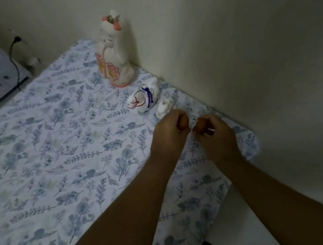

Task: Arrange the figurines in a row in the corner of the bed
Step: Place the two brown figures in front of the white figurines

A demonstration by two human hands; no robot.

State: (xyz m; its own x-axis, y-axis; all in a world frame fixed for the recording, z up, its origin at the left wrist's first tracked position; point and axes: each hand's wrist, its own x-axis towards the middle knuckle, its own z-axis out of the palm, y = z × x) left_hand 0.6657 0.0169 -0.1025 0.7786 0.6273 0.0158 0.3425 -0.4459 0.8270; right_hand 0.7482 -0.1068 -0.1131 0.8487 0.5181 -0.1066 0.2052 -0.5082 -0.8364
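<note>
Tall white cat figurine [114,53] with pink flowers upright by wall, white horse figurine [143,99] then small white figurine [164,107] in row on floral bed [56,160], two small brown figurines [245,111] in hands.
</note>
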